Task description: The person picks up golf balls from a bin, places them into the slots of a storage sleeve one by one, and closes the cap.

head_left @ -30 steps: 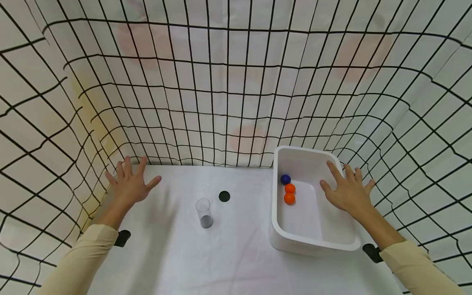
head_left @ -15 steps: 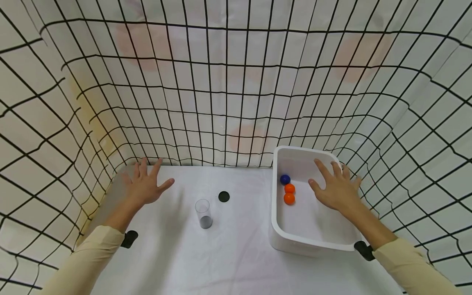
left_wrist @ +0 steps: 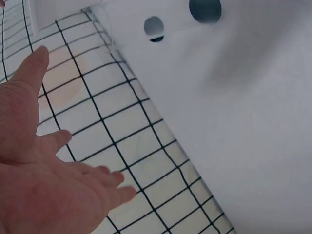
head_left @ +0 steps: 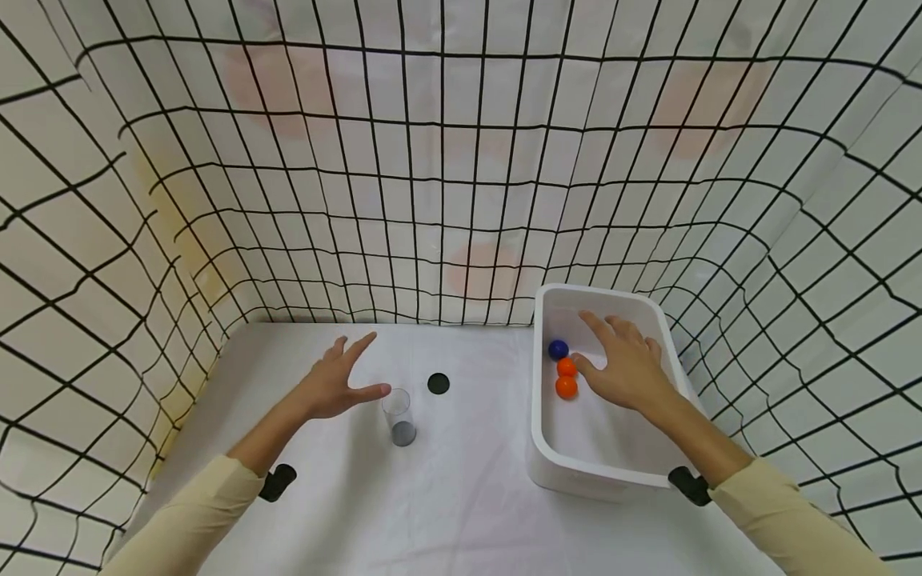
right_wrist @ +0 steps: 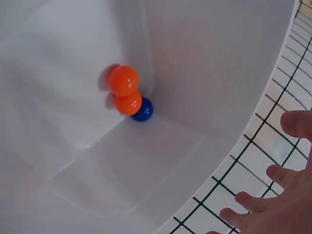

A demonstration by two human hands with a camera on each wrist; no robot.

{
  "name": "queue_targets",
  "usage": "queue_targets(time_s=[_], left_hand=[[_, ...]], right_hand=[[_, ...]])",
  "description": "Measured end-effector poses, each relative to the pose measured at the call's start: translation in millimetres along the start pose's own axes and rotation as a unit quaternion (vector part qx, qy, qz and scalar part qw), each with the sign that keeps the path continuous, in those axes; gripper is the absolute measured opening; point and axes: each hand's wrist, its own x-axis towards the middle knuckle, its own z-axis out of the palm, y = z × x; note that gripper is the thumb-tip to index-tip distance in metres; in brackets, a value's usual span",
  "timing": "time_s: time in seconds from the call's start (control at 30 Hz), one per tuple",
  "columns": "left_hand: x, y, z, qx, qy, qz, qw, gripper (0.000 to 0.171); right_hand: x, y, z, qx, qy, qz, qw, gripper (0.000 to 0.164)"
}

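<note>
My left hand (head_left: 330,386) is spread in the air over the left part of the table, its thumb tip overlapping the rim of a clear glass (head_left: 398,412) in the head view. That glass stands upright, with a grey disc showing at its base. To its right lies a flat black disc (head_left: 438,383). Over the white bin (head_left: 539,416), my right hand (head_left: 628,370) hovers with fingers extended, holding nothing. Inside the bin, a blue ball (right_wrist: 143,110) and two orange balls (right_wrist: 124,80) sit together along one wall, close to the right thumb in the head view.
Black wire mesh (head_left: 442,184) rises along the back and both sides of the white table (head_left: 461,512). The bin has tall walls and takes up the right side. A black wrist mount (head_left: 277,482) is strapped under the left wrist, another under the right.
My left hand has moved right, from beside the mesh to the glass. My right hand has moved left across the bin toward the balls. The glass, disc and balls have stayed put.
</note>
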Motion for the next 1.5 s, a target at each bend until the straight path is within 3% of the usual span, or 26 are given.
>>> queue_targets(time_s=[0.13,0.4,0.67,1.0,1.23,1.5], left_hand=[[-2.9,0.3,8.3,-0.036,-0.036,-0.003,0.9987,0.103],[-13.1,1.6,35.2,-0.049,-0.068,-0.024,0.9962,0.111],[-5.6,-12.1,64.7,-0.091,-0.019,-0.017,0.9955,0.095],[4.1,-19.5,95.8,-0.137,0.021,-0.042,0.9895,0.073],[8.6,-19.3,101.0,-0.167,0.037,-0.049,0.9841,0.060],[10.0,-19.7,102.2,-0.174,0.048,-0.050,0.9824,0.043]], right_hand=[[0.7,-2.9,0.7,0.012,-0.012,-0.008,1.000,0.072],[-0.1,-5.3,5.3,0.065,-0.069,0.003,0.996,0.074],[0.1,-6.0,11.2,0.088,-0.083,0.007,0.993,0.073],[-0.7,-5.2,14.0,0.140,-0.100,-0.001,0.985,0.077],[2.1,-3.6,14.4,0.204,-0.123,0.026,0.971,0.083],[5.0,6.5,14.2,0.271,-0.109,0.037,0.956,0.076]])
